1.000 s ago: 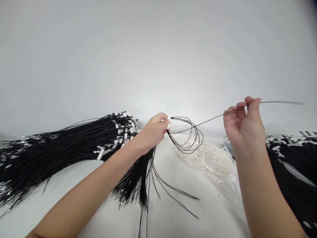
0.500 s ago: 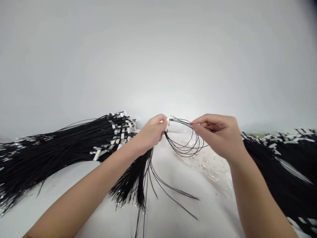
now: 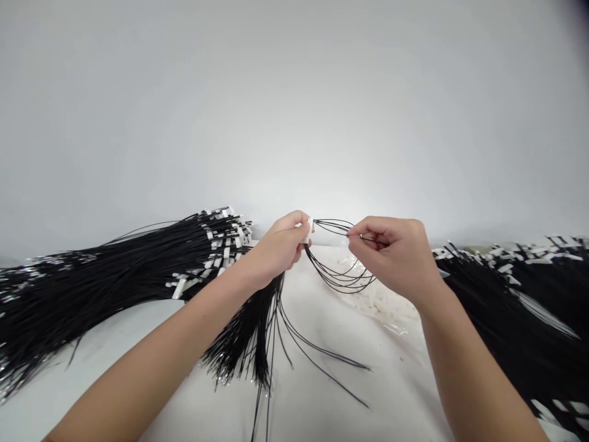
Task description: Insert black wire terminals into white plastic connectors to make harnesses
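Note:
Between the thumb and fingers of my left hand (image 3: 288,242) is a small white connector (image 3: 309,228). Several thin black wires (image 3: 331,279) loop out of it to the right and curve back to its lower side. My right hand (image 3: 391,252) pinches a black wire, whose metal-tipped end shows at the fingertips. Below my left hand hangs a thick bunch of black wires (image 3: 251,334) with shiny tips; part of it is hidden by the left forearm. A few of its strands spread out over the white surface to the right.
A big heap of black wires with white connectors (image 3: 115,282) lies on the left. Another such heap (image 3: 515,331) is at the right, partly behind the right forearm. A clear plastic bag (image 3: 391,307) with small pale pieces lies on the white surface (image 3: 350,350). A plain wall (image 3: 294,110) rises behind.
My right hand has moved slightly left, closer to the connector, with the wire in its fingertips. The loose wire end above the loops no longer shows. My left hand has barely moved.

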Tool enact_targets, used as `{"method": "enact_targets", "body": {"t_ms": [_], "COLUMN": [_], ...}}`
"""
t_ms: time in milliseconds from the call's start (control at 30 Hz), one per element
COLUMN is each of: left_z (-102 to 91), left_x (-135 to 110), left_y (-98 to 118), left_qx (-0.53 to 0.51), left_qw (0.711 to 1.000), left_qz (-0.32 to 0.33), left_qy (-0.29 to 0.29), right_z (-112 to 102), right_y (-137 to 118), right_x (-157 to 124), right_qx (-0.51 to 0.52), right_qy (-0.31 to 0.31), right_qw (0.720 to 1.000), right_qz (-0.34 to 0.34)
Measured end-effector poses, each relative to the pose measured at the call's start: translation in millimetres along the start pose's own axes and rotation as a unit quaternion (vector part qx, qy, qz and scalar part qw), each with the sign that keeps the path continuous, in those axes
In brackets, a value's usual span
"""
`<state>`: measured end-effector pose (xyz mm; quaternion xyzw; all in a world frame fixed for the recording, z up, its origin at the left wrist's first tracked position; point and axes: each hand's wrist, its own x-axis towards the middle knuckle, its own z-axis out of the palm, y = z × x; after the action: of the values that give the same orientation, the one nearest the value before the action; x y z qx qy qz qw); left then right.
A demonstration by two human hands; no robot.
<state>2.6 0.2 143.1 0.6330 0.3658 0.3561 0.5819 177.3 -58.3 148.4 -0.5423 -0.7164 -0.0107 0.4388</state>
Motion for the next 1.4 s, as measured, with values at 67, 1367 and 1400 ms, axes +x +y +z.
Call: {"method": "enact_targets", "body": {"t_ms": [67,1367,1400], "left_z": [0.1,-1.1,-0.6], "left_x": [0.0,-7.0,-6.8], "left_y": [0.4,6.2,6.2], "left_qx": [-0.002,-0.107,-0.118], "left_qw": [1.0,0.989,0.989], "left_qz": [0.001,-0.024,-0.027], "left_qy": [0.001,-0.095,-0.084], "right_z": [1.1,19.4,19.1], "right_y": [0.4,13.3,10.1], "right_x": [0.3,2.6,2.4], "right_qx": [-0.019,-0.192,-0.201], "right_qy": [0.007,0.14,0.159], "right_qw": [1.0,0.945,0.94], "right_qz": [-0.02,-0.227,-0.227]}}
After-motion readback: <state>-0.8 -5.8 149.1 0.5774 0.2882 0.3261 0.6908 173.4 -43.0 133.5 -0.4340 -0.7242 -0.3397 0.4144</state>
